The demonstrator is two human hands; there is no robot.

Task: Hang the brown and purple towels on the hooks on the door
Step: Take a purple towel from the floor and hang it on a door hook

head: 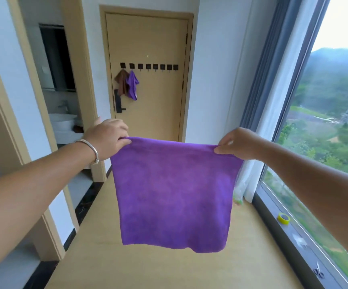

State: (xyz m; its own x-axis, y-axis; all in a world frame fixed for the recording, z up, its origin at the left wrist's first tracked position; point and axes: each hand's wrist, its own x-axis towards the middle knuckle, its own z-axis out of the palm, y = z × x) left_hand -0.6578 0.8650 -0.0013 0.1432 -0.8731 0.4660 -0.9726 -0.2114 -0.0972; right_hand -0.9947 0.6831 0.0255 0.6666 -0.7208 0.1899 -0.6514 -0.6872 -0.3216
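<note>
Towel: square, purple, fleecy.

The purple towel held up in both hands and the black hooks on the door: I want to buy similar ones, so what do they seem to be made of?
The purple towel looks like soft microfibre cloth: matte, fuzzy nap, limp drape. The row of small square black hooks on the tan door looks matte metal or plastic; too small to tell.
</note>
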